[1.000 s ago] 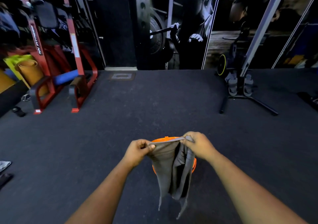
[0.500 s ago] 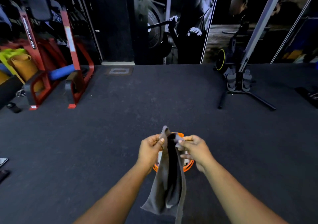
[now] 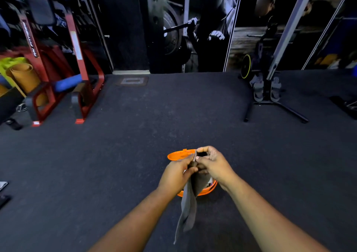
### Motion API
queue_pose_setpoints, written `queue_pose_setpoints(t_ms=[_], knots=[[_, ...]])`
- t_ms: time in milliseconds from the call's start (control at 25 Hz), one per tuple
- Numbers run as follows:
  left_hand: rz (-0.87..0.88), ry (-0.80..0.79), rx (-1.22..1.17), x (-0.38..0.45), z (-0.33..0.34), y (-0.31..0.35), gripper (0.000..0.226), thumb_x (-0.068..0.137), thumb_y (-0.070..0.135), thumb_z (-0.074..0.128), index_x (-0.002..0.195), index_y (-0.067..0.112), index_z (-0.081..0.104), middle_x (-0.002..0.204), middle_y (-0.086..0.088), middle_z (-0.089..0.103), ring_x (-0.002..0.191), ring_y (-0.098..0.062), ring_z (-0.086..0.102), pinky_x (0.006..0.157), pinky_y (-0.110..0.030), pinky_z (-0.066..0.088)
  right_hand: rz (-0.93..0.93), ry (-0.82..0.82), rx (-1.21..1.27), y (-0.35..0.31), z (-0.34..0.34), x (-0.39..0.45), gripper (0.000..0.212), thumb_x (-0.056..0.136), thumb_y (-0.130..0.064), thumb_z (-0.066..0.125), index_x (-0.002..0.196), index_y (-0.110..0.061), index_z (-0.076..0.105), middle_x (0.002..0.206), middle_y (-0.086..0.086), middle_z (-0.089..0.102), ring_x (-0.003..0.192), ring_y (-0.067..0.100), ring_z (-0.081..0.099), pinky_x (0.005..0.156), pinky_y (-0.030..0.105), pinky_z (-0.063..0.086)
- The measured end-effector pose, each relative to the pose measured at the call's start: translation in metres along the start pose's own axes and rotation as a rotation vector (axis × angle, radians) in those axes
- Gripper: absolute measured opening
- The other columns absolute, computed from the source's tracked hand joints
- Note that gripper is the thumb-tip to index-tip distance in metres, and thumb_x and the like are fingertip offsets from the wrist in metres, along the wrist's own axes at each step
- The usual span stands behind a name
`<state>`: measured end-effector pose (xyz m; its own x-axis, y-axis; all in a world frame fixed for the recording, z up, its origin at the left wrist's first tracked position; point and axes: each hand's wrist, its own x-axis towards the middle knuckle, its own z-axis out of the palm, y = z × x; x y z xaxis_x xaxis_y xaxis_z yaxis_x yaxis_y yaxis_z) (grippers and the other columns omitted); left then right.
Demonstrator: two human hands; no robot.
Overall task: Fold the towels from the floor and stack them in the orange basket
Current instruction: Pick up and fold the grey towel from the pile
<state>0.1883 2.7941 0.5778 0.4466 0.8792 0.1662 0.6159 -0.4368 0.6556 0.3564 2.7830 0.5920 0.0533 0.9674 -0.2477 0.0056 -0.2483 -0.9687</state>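
Since both hands, left hand (image 3: pixel 176 174) & right hand (image 3: pixel 212 164), pinch the grey towel (image 3: pixel 188 209) corners together above the orange basket (image 3: pixel 176 155), imo match edges b4 folding again.

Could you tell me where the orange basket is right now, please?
In the head view, the orange basket sits on the floor at lower centre, directly behind the hands and the hanging grey towel.
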Motion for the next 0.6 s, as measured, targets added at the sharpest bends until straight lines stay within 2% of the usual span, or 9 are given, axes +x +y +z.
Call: queue_pose_setpoints(t_ms=[80, 160, 280, 360, 440, 520, 600], knots=[[0.012, -0.031, 0.161, -0.001, -0.005, 0.002, 0.059, 0.098, 0.028, 0.064, 0.152, 0.033, 0.044, 0.122, -0.001, 0.071, 0.108, -0.022, 0.066, 0.080, -0.027, 0.048, -0.029, -0.016, -0.011, -0.001, 0.000, 0.000, 0.016, 0.099, -0.003, 0.060, 0.112, -0.009, 0.054, 0.083, 0.011, 0.073, 0.071, 0.017, 0.070, 0.061, 0.028, 0.055], [0.069, 0.017, 0.229, 0.001, -0.010, 0.000, 0.047, 0.100, 0.027, 0.058, 0.146, 0.034, 0.052, 0.117, -0.002, 0.073, 0.104, -0.024, 0.068, 0.080, -0.039, 0.054, -0.073, -0.048, -0.026, -0.002, 0.000, -0.002, 0.012, 0.100, -0.005, 0.059, 0.110, -0.011, 0.054, 0.085, 0.010, 0.074, 0.074, 0.017, 0.071, 0.062, 0.025, 0.053], [0.082, 0.110, 0.067, 0.009, -0.019, -0.007, 0.034, 0.097, 0.037, 0.054, 0.127, 0.032, 0.068, 0.113, 0.006, 0.076, 0.102, -0.015, 0.071, 0.083, -0.036, 0.057, -0.202, -0.020, -0.057, 0.004, -0.007, -0.003, 0.009, 0.103, -0.008, 0.056, 0.109, -0.014, 0.057, 0.084, 0.007, 0.075, 0.075, 0.016, 0.070, 0.067, 0.026, 0.053], [0.018, 0.162, -0.089, 0.015, -0.024, -0.011, 0.027, 0.096, 0.037, 0.055, 0.113, 0.026, 0.071, 0.104, 0.010, 0.076, 0.098, -0.010, 0.071, 0.083, -0.032, 0.055, -0.349, 0.029, -0.322, 0.017, -0.019, 0.000, 0.009, 0.099, -0.026, 0.063, 0.105, -0.032, 0.063, 0.079, -0.003, 0.071, 0.073, 0.008, 0.064, 0.069, 0.029, 0.050], [-0.030, 0.193, -0.200, 0.021, -0.032, -0.007, 0.018, 0.099, 0.034, 0.054, 0.102, 0.022, 0.067, 0.090, 0.011, 0.072, 0.086, -0.004, 0.067, 0.076, -0.032, 0.052, -0.419, -0.022, -0.652, 0.030, -0.031, 0.003, 0.010, 0.088, -0.052, 0.065, 0.086, -0.053, 0.056, 0.077, -0.012, 0.058, 0.074, 0.003, 0.055, 0.069, 0.030, 0.045], [-0.070, 0.220, -0.251, 0.030, -0.039, -0.004, 0.016, 0.104, 0.029, 0.054, 0.098, 0.017, 0.063, 0.081, 0.010, 0.066, 0.077, 0.000, 0.061, 0.073, -0.035, 0.049, -0.419, -0.063, -0.880, 0.034, -0.037, 0.006, 0.019, 0.083, -0.069, 0.056, 0.073, -0.054, 0.049, 0.079, -0.015, 0.046, 0.082, 0.009, 0.047, 0.074, 0.034, 0.042], [-0.122, 0.276, -0.289, 0.042, -0.051, -0.004, 0.016, 0.106, 0.024, 0.052, 0.097, 0.013, 0.060, 0.081, 0.009, 0.063, 0.074, 0.002, 0.057, 0.073, -0.035, 0.047, -0.355, -0.063, -1.073, 0.028, -0.041, 0.008, 0.036, 0.081, -0.078, 0.047, 0.072, -0.043, 0.053, 0.086, -0.014, 0.044, 0.094, 0.013, 0.044, 0.080, 0.036, 0.039]])
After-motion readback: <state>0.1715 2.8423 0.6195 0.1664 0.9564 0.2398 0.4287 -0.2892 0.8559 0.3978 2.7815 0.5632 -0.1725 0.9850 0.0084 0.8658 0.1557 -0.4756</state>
